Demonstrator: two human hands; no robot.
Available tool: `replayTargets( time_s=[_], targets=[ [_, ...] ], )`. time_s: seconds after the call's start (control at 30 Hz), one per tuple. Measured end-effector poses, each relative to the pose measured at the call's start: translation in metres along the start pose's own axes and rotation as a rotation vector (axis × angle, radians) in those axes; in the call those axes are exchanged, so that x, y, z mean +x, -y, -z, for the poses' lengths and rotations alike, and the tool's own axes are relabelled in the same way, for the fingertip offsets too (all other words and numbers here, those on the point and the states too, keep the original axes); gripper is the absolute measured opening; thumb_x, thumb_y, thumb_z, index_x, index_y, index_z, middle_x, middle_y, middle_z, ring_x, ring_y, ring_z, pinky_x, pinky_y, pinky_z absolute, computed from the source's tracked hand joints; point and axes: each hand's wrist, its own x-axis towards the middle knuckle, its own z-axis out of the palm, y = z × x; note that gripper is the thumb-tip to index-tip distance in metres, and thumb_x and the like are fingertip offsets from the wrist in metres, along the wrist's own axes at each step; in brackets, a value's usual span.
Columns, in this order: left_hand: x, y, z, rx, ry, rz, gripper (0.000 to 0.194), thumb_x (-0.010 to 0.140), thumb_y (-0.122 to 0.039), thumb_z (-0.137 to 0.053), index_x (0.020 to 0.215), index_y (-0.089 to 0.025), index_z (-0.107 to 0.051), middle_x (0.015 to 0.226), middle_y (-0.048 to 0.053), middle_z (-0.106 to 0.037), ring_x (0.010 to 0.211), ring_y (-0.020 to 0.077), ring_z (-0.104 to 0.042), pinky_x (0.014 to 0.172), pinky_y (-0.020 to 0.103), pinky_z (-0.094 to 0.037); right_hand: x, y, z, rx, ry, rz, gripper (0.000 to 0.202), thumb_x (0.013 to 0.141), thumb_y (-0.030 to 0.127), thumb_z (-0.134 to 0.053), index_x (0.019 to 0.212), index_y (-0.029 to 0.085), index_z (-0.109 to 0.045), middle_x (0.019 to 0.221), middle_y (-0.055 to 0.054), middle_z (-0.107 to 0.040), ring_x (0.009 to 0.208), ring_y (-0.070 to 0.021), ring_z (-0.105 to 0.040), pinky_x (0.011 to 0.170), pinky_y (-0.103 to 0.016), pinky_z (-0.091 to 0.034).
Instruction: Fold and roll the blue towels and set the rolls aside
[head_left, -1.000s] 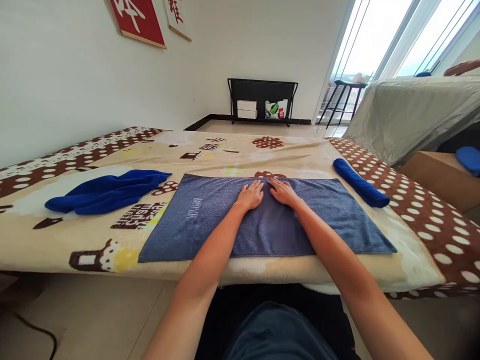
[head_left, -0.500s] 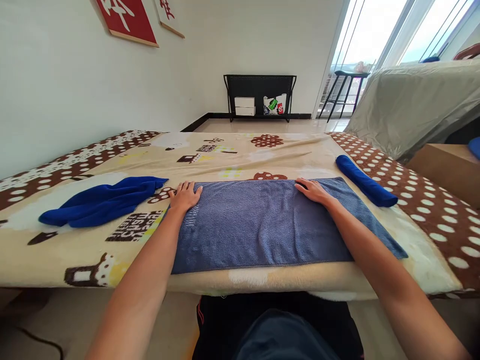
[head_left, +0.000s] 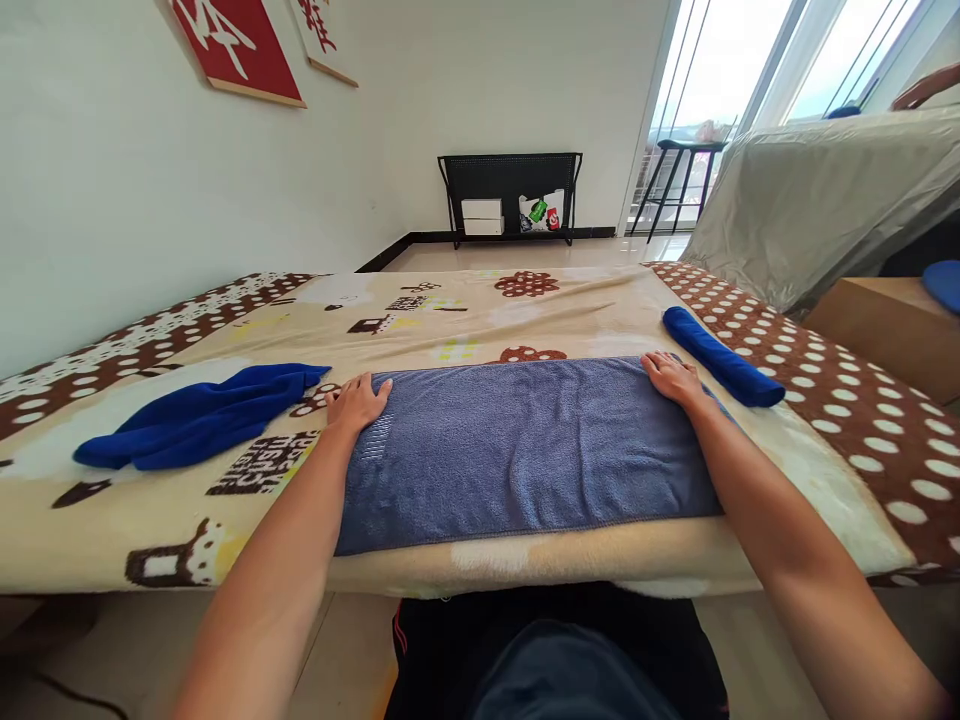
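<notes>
A grey-blue towel (head_left: 480, 450) lies spread lengthwise on the patterned blanket (head_left: 450, 330), with a few wrinkles in its right half. My left hand (head_left: 358, 403) rests palm down on its far left corner, beside a striped band. On the far right corner lies my right hand (head_left: 671, 378), also flat with fingers stretched out; that forearm covers the towel's right end. Left of the towel is a crumpled bright blue cloth (head_left: 202, 415). A rolled blue cloth (head_left: 720, 358) sits just beyond my right hand, apart from it.
Past the bed's far edge, a black metal rack (head_left: 510, 190) with white boxes (head_left: 482, 215) stands against the wall. To the right are a cardboard box (head_left: 877, 330), plastic-covered furniture (head_left: 817, 200) and a black stool (head_left: 679, 180). Another person's hand (head_left: 926, 88) shows at the upper right.
My right hand has slid right along the towel's far edge to its corner. My left hand stays at the left corner. The view has shifted slightly.
</notes>
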Motion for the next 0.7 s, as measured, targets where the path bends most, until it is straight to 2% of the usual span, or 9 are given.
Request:
replayTargets(
  time_s=[0.07,0.13,0.23,0.3,0.4,0.47,0.57,0.63,0.7],
  targets=[
    [0.000,0.003,0.002,0.003,0.019,0.001,0.075,0.094,-0.063,-0.021,0.146,-0.014,-0.042,0.150,0.021,-0.045,0.139,0.0384,-0.039,0.112,0.065,-0.024,-0.003,-0.006,0.004,-0.014,-0.009,-0.041,0.061,0.100,0.055,-0.019,0.144,0.024,-0.047,0.158,-0.009,-0.035,0.149,-0.0252,-0.027,0.120,-0.055,-0.019],
    [-0.001,0.003,0.004,0.007,0.039,-0.004,0.074,0.094,-0.062,-0.021,0.148,-0.016,-0.041,0.154,0.019,-0.040,0.142,0.0382,-0.035,0.112,0.067,-0.022,-0.006,-0.002,0.007,-0.024,-0.012,-0.060,0.061,0.100,0.054,-0.020,0.145,0.021,-0.046,0.157,-0.013,-0.035,0.148,-0.0280,-0.028,0.119,-0.059,-0.018],
    [-0.001,-0.007,0.005,0.016,0.063,-0.006,0.073,0.094,-0.059,-0.021,0.149,-0.015,-0.040,0.159,0.018,-0.032,0.147,0.0380,-0.026,0.113,0.070,-0.015,-0.012,0.026,0.012,-0.027,-0.015,0.001,0.064,0.100,0.054,-0.025,0.146,0.014,-0.044,0.158,-0.019,-0.031,0.149,-0.0329,-0.024,0.118,-0.064,-0.011],
    [0.000,-0.022,0.004,0.014,0.079,-0.024,0.073,0.095,-0.059,-0.020,0.149,-0.015,-0.040,0.160,0.017,-0.030,0.148,0.0368,-0.023,0.114,0.070,-0.013,-0.020,0.061,0.014,-0.009,-0.004,0.123,0.066,0.099,0.056,-0.027,0.149,0.014,-0.041,0.160,-0.017,-0.027,0.151,-0.0319,-0.020,0.120,-0.061,-0.007],
    [0.000,-0.048,-0.001,-0.005,0.104,-0.070,0.075,0.094,-0.064,-0.017,0.150,-0.020,-0.039,0.161,0.014,-0.028,0.149,0.0354,-0.022,0.113,0.068,-0.019,-0.044,0.129,0.009,0.050,0.067,0.401,0.063,0.100,0.058,-0.028,0.150,0.022,-0.040,0.160,-0.007,-0.029,0.150,-0.0253,-0.024,0.123,-0.050,-0.014],
    [-0.002,-0.056,-0.003,-0.013,0.117,-0.082,0.076,0.093,-0.066,-0.016,0.152,-0.022,-0.037,0.162,0.014,-0.026,0.149,0.0355,-0.022,0.111,0.068,-0.023,-0.070,0.174,0.002,0.094,0.119,0.590,0.062,0.098,0.062,-0.033,0.149,0.028,-0.042,0.160,0.001,-0.029,0.149,-0.0219,-0.026,0.124,-0.041,-0.017],
    [-0.006,-0.048,-0.001,-0.012,0.120,-0.075,0.075,0.093,-0.065,-0.016,0.153,-0.024,-0.036,0.162,0.012,-0.026,0.149,0.0344,-0.023,0.113,0.066,-0.024,-0.116,0.221,-0.009,0.149,0.190,0.806,0.058,0.091,0.069,-0.042,0.144,0.046,-0.044,0.155,0.016,-0.034,0.146,-0.0161,-0.033,0.123,-0.033,-0.023],
    [-0.008,-0.033,0.002,-0.004,0.104,-0.052,0.074,0.094,-0.063,-0.015,0.153,-0.024,-0.034,0.163,0.011,-0.026,0.149,0.0342,-0.023,0.114,0.066,-0.021,-0.144,0.236,-0.012,0.214,0.231,0.929,0.054,0.090,0.069,-0.045,0.142,0.054,-0.042,0.153,0.021,-0.033,0.146,-0.0138,-0.033,0.123,-0.032,-0.023],
    [-0.009,-0.018,0.005,0.003,0.088,-0.028,0.074,0.094,-0.062,-0.015,0.154,-0.021,-0.033,0.162,0.013,-0.026,0.149,0.0346,-0.023,0.115,0.067,-0.019,-0.165,0.238,-0.009,0.318,0.299,1.030,0.051,0.090,0.068,-0.046,0.139,0.057,-0.043,0.150,0.022,-0.036,0.145,-0.0135,-0.034,0.124,-0.034,-0.023]
  ],
)
